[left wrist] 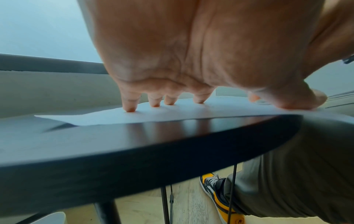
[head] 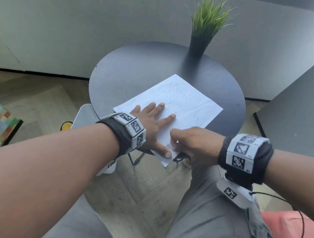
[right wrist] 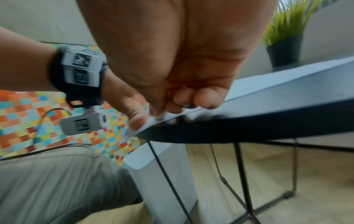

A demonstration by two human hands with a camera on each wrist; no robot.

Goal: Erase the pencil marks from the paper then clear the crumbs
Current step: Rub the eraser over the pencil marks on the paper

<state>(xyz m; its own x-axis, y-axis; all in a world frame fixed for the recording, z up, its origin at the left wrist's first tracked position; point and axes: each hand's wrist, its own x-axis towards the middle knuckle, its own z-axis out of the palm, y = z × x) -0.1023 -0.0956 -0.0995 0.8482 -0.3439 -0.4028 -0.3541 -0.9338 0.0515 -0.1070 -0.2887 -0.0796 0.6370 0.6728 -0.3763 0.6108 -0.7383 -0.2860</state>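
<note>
**Here, one hand flat on the paper, the other working its near corner**

Here my left hand [head: 151, 124] lies spread and flat on the paper [head: 187, 105], fingers straight and apart, the thumb pressing down near the sheet's closest corner. From the left wrist view all my fingertips [left wrist: 130, 108] touch the sheet, which lifts a little at its far left edge.

The paper sits on the round dark table [head: 130, 74], turned at an angle, with its near corner hanging past the table's edge toward my lap. Faint pencil scribbles [head: 172, 89] cover the far part of the sheet, and small dark crumbs [head: 197, 118] are scattered toward its right side.

My right hand [head: 193, 144] is curled at that near corner, just beside my left thumb. Its fingers are bunched together and pinch something small and white, an eraser [right wrist: 161, 116] as far as I can tell, pressed against the paper at the table's rim; it is blurred and mostly hidden by my fingers.

A potted grass plant [head: 203, 28] stands at the far right of the table, well apart from the sheet. A white bin [right wrist: 162, 174] stands on the floor under the table's near edge.
</note>
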